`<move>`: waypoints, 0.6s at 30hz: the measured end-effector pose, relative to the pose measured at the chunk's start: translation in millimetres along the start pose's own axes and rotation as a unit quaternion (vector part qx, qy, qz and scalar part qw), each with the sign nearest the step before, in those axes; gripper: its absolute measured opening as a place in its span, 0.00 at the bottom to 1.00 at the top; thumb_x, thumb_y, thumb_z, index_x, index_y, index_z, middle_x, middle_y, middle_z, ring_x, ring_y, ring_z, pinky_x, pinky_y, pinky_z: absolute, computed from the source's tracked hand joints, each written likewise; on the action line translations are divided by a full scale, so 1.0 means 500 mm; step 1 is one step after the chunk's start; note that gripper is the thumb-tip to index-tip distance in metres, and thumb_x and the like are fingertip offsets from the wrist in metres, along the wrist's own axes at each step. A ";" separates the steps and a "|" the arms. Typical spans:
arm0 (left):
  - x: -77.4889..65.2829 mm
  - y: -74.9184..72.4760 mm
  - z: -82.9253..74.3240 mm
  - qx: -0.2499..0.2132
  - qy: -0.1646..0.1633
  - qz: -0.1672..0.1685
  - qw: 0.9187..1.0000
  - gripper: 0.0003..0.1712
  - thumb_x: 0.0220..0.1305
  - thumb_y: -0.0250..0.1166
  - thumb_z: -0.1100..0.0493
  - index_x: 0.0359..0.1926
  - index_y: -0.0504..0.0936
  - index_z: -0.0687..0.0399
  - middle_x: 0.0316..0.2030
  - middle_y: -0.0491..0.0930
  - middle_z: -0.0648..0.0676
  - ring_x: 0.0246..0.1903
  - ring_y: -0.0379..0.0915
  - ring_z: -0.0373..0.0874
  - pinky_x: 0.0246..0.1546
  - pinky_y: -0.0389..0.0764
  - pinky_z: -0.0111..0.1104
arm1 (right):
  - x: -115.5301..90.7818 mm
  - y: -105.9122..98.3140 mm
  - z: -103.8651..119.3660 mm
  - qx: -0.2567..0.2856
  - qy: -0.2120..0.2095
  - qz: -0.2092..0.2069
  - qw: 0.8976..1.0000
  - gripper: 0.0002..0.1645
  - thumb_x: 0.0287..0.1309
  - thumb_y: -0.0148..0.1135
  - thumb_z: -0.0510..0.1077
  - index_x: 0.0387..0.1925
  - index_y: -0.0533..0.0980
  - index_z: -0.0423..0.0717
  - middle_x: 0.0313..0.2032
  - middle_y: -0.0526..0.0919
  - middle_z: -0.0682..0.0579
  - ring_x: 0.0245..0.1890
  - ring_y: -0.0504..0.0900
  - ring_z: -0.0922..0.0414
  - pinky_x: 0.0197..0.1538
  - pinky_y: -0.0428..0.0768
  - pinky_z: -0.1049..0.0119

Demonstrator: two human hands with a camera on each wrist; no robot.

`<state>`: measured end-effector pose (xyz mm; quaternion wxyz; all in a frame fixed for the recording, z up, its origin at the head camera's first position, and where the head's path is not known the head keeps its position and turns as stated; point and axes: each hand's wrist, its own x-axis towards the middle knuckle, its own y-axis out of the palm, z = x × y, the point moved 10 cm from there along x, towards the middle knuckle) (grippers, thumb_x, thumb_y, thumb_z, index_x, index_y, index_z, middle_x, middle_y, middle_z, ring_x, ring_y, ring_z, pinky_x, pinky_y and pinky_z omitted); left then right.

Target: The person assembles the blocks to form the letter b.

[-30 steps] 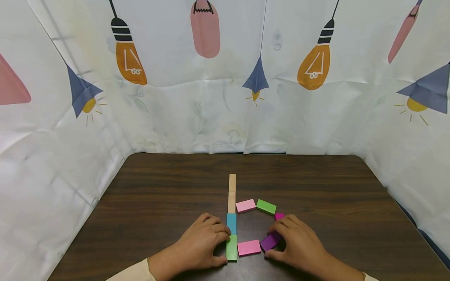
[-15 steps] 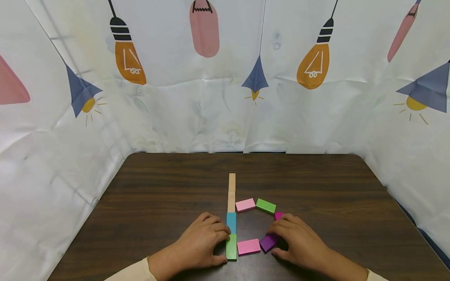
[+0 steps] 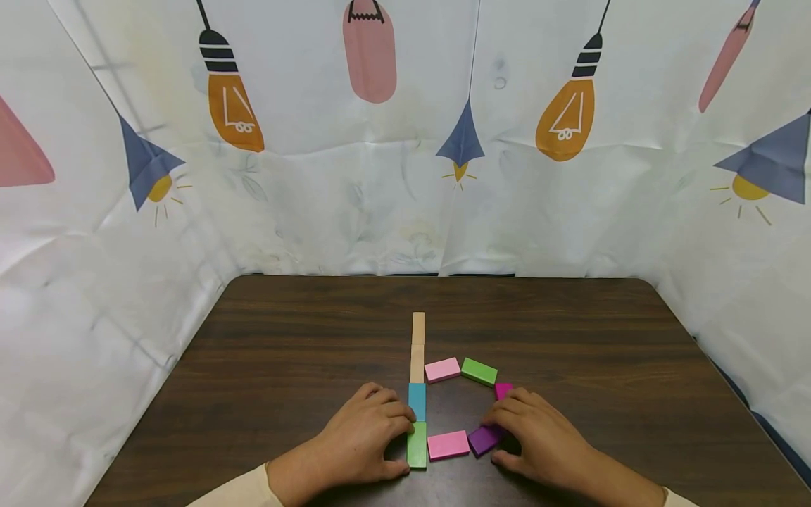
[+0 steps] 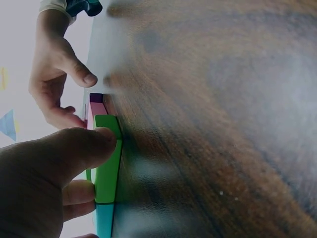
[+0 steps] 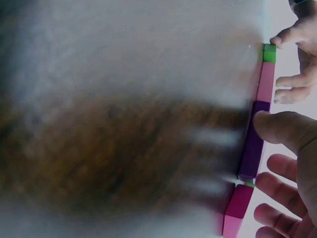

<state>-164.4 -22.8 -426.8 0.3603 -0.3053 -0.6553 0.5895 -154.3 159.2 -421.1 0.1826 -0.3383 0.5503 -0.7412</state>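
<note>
Flat coloured blocks lie on a dark wooden table (image 3: 304, 331). My left hand (image 3: 364, 440) holds the green block (image 3: 417, 446) at the near end of a straight column, thumb at its near end and fingers along its side. A blue block (image 3: 417, 401) lies just beyond it. My right hand (image 3: 538, 440) hovers around a purple block (image 3: 484, 439), its fingers loosely bent and its thumb a little off the near side in the head view. A pink block (image 3: 448, 446) lies between the green and purple ones. A magenta block (image 3: 503, 390) is partly hidden behind the right fingers.
Two tan blocks (image 3: 418, 346) continue the column away from me. A light pink block (image 3: 442, 370) and another green block (image 3: 479, 372) curve rightward from it, forming the top of a loop. A white printed curtain (image 3: 355, 211) hangs behind the table.
My right thumb has drawn back to the right from the purple block's near corner, and the right hand has shifted slightly right. The left hand and the blocks stay put.
</note>
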 end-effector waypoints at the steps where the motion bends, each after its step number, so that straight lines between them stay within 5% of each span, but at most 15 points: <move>1: 0.000 0.000 0.000 0.001 0.000 -0.001 1.000 0.23 0.58 0.71 0.33 0.46 0.89 0.39 0.50 0.82 0.38 0.52 0.74 0.42 0.59 0.71 0.47 | 0.001 -0.004 0.000 0.000 0.001 -0.005 1.000 0.25 0.43 0.83 0.57 0.45 0.83 0.58 0.45 0.81 0.67 0.49 0.75 0.63 0.55 0.78 0.57; 13: -0.008 0.005 -0.005 0.016 0.007 0.004 1.000 0.25 0.61 0.68 0.33 0.51 0.88 0.41 0.53 0.81 0.41 0.54 0.74 0.44 0.60 0.71 0.47 | -0.009 -0.077 -0.040 -0.025 0.037 -0.088 0.995 0.29 0.39 0.84 0.53 0.46 0.84 0.53 0.47 0.82 0.65 0.52 0.75 0.59 0.54 0.72 0.53; 18: -0.014 -0.004 -0.013 0.026 0.019 -0.024 0.999 0.27 0.61 0.68 0.34 0.54 0.87 0.42 0.56 0.80 0.43 0.56 0.74 0.43 0.59 0.72 0.46 | -0.019 -0.103 -0.057 -0.032 0.052 -0.109 0.992 0.30 0.38 0.84 0.51 0.47 0.83 0.52 0.47 0.83 0.63 0.52 0.76 0.56 0.56 0.68 0.51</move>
